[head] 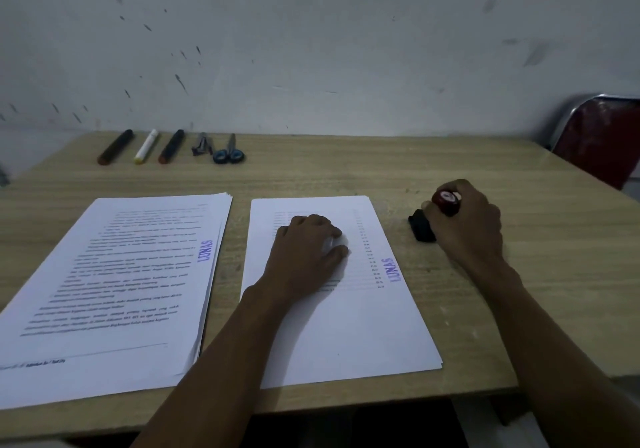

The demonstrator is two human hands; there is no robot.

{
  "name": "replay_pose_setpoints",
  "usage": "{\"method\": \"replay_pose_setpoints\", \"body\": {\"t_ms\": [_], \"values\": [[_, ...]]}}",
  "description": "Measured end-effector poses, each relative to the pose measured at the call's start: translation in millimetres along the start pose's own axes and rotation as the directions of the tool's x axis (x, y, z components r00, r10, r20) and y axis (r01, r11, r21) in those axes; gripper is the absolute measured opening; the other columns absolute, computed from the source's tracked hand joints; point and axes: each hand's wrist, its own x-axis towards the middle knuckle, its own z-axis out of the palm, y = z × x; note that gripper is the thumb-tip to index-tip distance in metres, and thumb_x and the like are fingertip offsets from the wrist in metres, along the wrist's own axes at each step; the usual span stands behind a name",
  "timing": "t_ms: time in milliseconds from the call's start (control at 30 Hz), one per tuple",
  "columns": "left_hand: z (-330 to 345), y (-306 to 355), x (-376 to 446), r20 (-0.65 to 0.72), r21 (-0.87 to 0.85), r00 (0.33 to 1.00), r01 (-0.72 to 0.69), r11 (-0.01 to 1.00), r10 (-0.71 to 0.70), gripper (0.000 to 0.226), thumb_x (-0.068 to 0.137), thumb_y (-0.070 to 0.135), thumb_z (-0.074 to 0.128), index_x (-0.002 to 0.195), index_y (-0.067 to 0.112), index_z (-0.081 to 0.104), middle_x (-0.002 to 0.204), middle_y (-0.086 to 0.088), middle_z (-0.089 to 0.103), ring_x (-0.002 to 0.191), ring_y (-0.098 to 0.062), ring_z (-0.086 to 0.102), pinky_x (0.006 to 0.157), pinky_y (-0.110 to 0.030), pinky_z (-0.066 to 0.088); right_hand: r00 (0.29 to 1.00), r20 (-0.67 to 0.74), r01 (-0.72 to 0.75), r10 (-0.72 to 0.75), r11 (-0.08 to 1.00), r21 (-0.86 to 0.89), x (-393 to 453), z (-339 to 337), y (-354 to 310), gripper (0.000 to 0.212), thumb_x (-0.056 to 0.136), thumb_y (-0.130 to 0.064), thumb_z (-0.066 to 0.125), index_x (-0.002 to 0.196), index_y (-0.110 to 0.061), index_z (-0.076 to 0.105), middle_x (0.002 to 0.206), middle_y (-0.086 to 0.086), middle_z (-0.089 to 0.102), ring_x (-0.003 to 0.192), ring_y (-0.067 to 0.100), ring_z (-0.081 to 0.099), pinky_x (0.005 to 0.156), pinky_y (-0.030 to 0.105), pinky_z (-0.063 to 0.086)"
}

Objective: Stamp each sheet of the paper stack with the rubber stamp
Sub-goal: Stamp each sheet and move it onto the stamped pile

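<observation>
Two paper piles lie on the wooden table [311, 170]. The left stack [114, 288] shows printed text and a purple "LUNAS" mark near its right edge. The middle pile [349, 326] also carries a purple "LUNAS" mark on its top sheet. My left hand [308, 253] rests on that top sheet with its fingers curled under. To the right of the paper, my right hand [467, 229] grips the rubber stamp [446, 201] by its dark red knob. The stamp's black base [420, 229] stands on the bare table.
Along the table's back edge lie three markers [145, 146], a small dark tool [202, 144] and blue-handled scissors [229, 151]. A red chair [599, 139] with a metal frame stands at the back right. A marked white wall rises behind the table.
</observation>
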Motion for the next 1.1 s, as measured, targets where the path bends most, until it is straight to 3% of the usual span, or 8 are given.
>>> {"method": "replay_pose_setpoints", "body": {"t_ms": [333,533,633,767,900,1000,1100], "values": [[0.1,-1.2,2.0,0.001,0.008,1.0,-0.003,1.0,0.003,0.033,0.087,0.044,0.057,0.114,0.027,0.064,0.125,0.009,0.058,0.119,-0.018,0.046,0.096,-0.038,0.035,1.0,0.018,0.022,-0.022,1.0,0.012,10.5,11.0,-5.7,0.023,0.08,-0.038,0.071,0.099,-0.025,0.066,0.097,-0.001,0.07,0.1,0.026,0.062,0.08,0.035,0.048],[0.9,-1.9,2.2,0.005,0.025,1.0,-0.006,1.0,0.006,0.033,0.087,0.045,0.057,0.114,0.028,0.064,0.125,0.008,0.058,0.118,-0.02,0.046,0.095,-0.039,0.035,0.997,0.049,0.049,-0.051,0.997,0.052,5.8,15.0,-3.0,0.028,0.082,-0.038,0.071,0.107,-0.029,0.064,0.104,-0.002,0.07,0.103,0.025,0.062,0.085,0.037,0.05],[0.8,-1.8,1.8,0.003,0.022,1.0,-0.006,1.0,0.006,0.033,0.087,0.045,0.056,0.114,0.028,0.064,0.125,0.009,0.057,0.119,-0.019,0.046,0.094,-0.037,0.034,0.997,0.06,0.043,-0.046,0.997,0.058,3.8,14.4,-1.5,0.043,0.08,-0.038,0.073,0.12,-0.031,0.058,0.107,0.0,0.069,0.107,0.027,0.06,0.086,0.036,0.047],[0.1,-1.8,1.6,-0.004,0.027,1.0,-0.011,1.0,0.011,0.032,0.087,0.044,0.056,0.114,0.027,0.065,0.124,0.009,0.058,0.118,-0.02,0.047,0.094,-0.037,0.034,0.996,0.087,-0.034,0.03,0.999,0.042,-4.3,8.8,-3.0,0.074,0.075,-0.041,0.078,0.136,-0.03,0.036,0.086,0.008,0.065,0.093,0.031,0.061,0.082,0.044,0.051],[-1.1,-1.7,1.4,0.008,0.027,1.0,-0.003,1.0,0.002,0.033,0.087,0.044,0.057,0.115,0.027,0.064,0.125,0.01,0.057,0.119,-0.019,0.046,0.095,-0.037,0.034,0.995,0.014,-0.099,0.099,0.995,0.012,-28.2,4.2,-2.6,0.06,0.076,-0.038,0.077,0.113,-0.019,0.035,0.087,0.008,0.061,0.08,0.033,0.06,0.067,0.038,0.046],[-3.0,-1.4,1.3,0.026,0.024,1.0,0.004,1.0,-0.005,0.035,0.088,0.045,0.058,0.117,0.027,0.063,0.129,0.01,0.057,0.122,-0.019,0.045,0.098,-0.038,0.034,0.988,0.124,-0.08,0.088,0.994,-0.072,-52.6,3.8,-1.8,0.04,0.077,-0.039,0.074,0.101,-0.02,0.049,0.082,0.0,0.06,0.077,0.025,0.06,0.062,0.032,0.039],[-6.3,-1.5,-1.0,0.083,-0.02,0.996,0.033,0.999,-0.031,0.046,0.086,0.047,0.061,0.126,0.025,0.06,0.141,0.006,0.05,0.133,-0.016,0.04,0.108,-0.034,0.031,0.967,0.255,0.031,0.012,0.986,-0.164,-75.0,3.4,-5.8,0.032,0.078,-0.051,0.071,0.097,-0.026,0.065,0.089,-0.005,0.064,0.081,0.017,0.062,0.066,0.03,0.046]]}}
